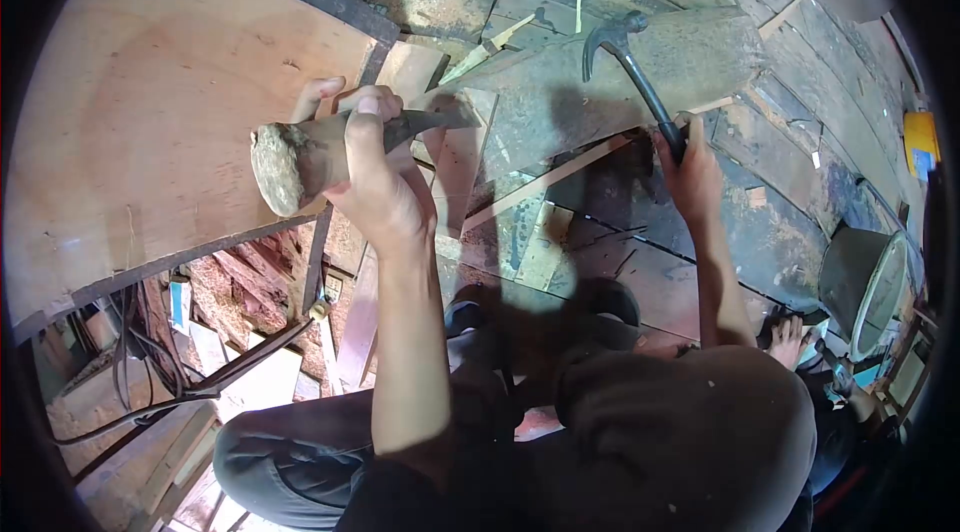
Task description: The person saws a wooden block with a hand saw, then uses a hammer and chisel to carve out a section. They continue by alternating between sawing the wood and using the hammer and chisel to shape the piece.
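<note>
My left hand [375, 157] is wrapped round a dark tapered piece [322, 150] with a rough, pale, battered end facing left. Its narrow end points right, over the wooden boards. In my right hand [692, 172] is the dark handle of a claw hammer [640, 77], whose head points up and away, above a wide plank. Hammer and tapered piece are well apart. Whether the tapered piece is wood or horn I cannot tell.
A plywood panel [190, 102] with a dark frame fills the left. Cables [140, 412] and wood scraps lie below it. At right are a grey bucket [865, 282], a yellow object [919, 144] and another person's hand [788, 340]. A pointed tool [485, 50] lies on the boards.
</note>
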A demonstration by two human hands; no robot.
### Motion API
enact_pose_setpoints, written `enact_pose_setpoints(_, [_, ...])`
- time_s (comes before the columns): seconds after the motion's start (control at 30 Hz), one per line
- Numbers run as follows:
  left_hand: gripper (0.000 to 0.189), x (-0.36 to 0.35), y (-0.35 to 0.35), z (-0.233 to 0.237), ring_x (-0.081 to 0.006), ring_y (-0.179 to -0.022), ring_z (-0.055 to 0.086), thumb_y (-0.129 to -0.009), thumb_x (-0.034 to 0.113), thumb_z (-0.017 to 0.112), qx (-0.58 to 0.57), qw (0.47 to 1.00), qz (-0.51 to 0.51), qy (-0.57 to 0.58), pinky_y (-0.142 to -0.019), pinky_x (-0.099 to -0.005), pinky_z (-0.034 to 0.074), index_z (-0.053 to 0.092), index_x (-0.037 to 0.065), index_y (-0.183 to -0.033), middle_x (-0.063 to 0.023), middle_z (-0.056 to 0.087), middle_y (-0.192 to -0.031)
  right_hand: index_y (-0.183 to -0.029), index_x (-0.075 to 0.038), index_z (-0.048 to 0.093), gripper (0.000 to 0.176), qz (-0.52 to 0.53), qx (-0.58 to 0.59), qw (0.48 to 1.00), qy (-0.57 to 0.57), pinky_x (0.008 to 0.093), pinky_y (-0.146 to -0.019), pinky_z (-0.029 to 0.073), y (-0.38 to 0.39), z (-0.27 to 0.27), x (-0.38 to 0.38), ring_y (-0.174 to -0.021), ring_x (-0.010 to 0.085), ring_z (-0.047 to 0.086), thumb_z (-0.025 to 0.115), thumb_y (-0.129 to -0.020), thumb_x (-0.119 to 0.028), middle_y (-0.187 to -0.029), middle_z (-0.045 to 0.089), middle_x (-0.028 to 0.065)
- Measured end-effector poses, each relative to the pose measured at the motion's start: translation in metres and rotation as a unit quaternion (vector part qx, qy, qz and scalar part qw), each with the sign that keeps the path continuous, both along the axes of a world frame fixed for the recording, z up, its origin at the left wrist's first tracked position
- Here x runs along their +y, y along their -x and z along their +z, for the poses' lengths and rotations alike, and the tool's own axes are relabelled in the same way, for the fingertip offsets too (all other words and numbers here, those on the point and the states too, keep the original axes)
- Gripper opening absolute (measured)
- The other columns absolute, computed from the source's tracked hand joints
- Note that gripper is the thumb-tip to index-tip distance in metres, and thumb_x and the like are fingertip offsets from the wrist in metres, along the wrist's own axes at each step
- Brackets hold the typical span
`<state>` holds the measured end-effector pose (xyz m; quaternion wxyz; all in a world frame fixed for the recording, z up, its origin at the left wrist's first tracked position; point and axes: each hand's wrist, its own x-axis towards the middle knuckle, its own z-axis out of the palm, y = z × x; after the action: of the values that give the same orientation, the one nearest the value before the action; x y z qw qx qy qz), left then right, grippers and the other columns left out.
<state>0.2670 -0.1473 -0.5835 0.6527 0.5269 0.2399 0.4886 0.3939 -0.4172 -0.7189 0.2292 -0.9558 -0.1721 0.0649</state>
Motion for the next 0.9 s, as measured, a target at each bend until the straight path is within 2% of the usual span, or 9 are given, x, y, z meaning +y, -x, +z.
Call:
enact_pose_setpoints(0.17, [0.033, 0.002, -0.010, 0.006, -0.0149, -0.079, 0.056, -0.089, -0.004, 0.056, 0.030, 0.999, -0.011, 0.014, -0.077, -0.0291, 0.048, 0.048, 0.003, -0.119, -0.0093, 0.060, -0.088, -0.117, -0.010, 0.047, 0.038, 0.011, 0.032, 0.999, -0.015, 0.0544, -0.062, 0.048, -0.005, -0.002, -0.001, -0.078, 0.0488, 0.062, 0.060, -0.094, -0.037, -0.082, 0.066, 0.0239])
enact_pose_setpoints(0.27, [0.031, 0.002, -0.015, 0.001, -0.0138, -0.079, 0.055, -0.088, -0.005, 0.056, 0.027, 1.000, 0.012, -0.003, -0.076, -0.0280, 0.048, 0.049, 0.002, -0.118, -0.0084, 0.060, -0.088, -0.115, -0.007, 0.052, 0.033, 0.065, 0.032, 0.988, -0.135, 0.0473, -0.062, 0.048, -0.006, 0.018, 0.006, -0.071, 0.0426, 0.064, 0.061, -0.095, -0.031, -0.077, 0.064, 0.0210])
enact_pose_setpoints(0.33, [0.029, 0.001, -0.015, 0.004, -0.0111, -0.078, 0.054, -0.088, -0.006, 0.056, 0.028, 0.999, 0.016, 0.009, -0.072, -0.0245, 0.046, 0.052, 0.003, -0.115, -0.0050, 0.058, -0.087, -0.113, -0.005, 0.055, 0.028, 0.068, 0.128, 0.972, -0.184, 0.0402, -0.061, 0.047, -0.004, 0.039, 0.014, -0.064, 0.0276, 0.062, 0.062, -0.096, -0.026, -0.073, 0.061, 0.0143])
enact_pose_setpoints(0.37, [0.030, 0.003, -0.013, -0.001, -0.0105, -0.077, 0.053, -0.087, -0.006, 0.056, 0.038, 0.999, 0.018, 0.013, -0.071, -0.0242, 0.046, 0.052, 0.003, -0.115, -0.0044, 0.057, -0.087, -0.113, -0.004, 0.054, 0.028, 0.084, 0.161, 0.958, -0.221, 0.0310, -0.053, 0.043, -0.004, 0.056, 0.017, -0.058, 0.0124, 0.053, 0.059, -0.098, -0.027, -0.066, 0.055, 0.0058])
enact_pose_setpoints(0.4, [0.030, 0.003, -0.013, -0.002, -0.0100, -0.076, 0.053, -0.087, -0.006, 0.056, 0.049, 0.998, 0.019, 0.018, -0.070, -0.0238, 0.045, 0.052, 0.003, -0.115, -0.0039, 0.057, -0.087, -0.113, -0.004, 0.054, 0.028, 0.092, 0.155, 0.958, -0.222, 0.0310, -0.053, 0.043, -0.005, 0.080, 0.023, -0.058, 0.0124, 0.053, 0.059, -0.098, -0.027, -0.066, 0.055, 0.0058])
enact_pose_setpoints(0.5, [0.029, 0.004, -0.018, -0.004, -0.0088, -0.079, 0.056, -0.085, -0.004, 0.060, 0.031, 0.999, 0.040, -0.015, -0.072, -0.0243, 0.046, 0.056, 0.004, -0.113, -0.0029, 0.059, -0.093, -0.111, -0.003, 0.053, 0.029, 0.151, 0.275, 0.871, -0.378, 0.0192, -0.044, 0.031, 0.000, 0.154, 0.044, -0.050, 0.0035, 0.040, 0.048, -0.104, -0.030, -0.064, 0.045, -0.0043])
enact_pose_setpoints(0.57, [0.025, 0.002, -0.020, 0.002, -0.0077, -0.087, 0.057, -0.081, -0.006, 0.064, 0.016, 0.999, 0.038, 0.012, -0.080, -0.0237, 0.046, 0.058, 0.002, -0.104, -0.0016, 0.060, -0.097, -0.112, -0.002, 0.051, 0.031, 0.184, 0.250, 0.869, -0.385, 0.0199, -0.043, 0.031, 0.005, 0.188, 0.062, -0.048, 0.0041, 0.039, 0.045, -0.104, -0.032, -0.065, 0.045, -0.0026])
enact_pose_setpoints(0.7, [0.024, 0.001, -0.012, 0.010, -0.0064, -0.082, 0.057, -0.081, -0.006, 0.063, -0.010, 1.000, -0.009, 0.010, -0.079, -0.0234, 0.046, 0.058, 0.002, -0.104, -0.0005, 0.061, -0.092, -0.113, -0.003, 0.051, 0.033, 0.224, 0.278, 0.857, -0.370, 0.0193, -0.043, 0.032, 0.012, 0.236, 0.068, -0.047, 0.0044, 0.038, 0.041, -0.106, -0.034, -0.067, 0.044, -0.0011])
enact_pose_setpoints(0.9, [0.024, 0.012, -0.004, -0.001, -0.0066, -0.085, 0.056, -0.081, -0.003, 0.065, -0.029, 0.999, 0.009, 0.024, -0.080, -0.0237, 0.045, 0.058, 0.004, -0.103, 0.0011, 0.059, -0.093, -0.114, -0.005, 0.052, 0.031, 0.222, 0.317, 0.843, -0.373, 0.0190, -0.044, 0.032, 0.023, 0.234, 0.067, -0.048, 0.0035, 0.039, 0.043, -0.105, -0.033, -0.068, 0.045, -0.0020])
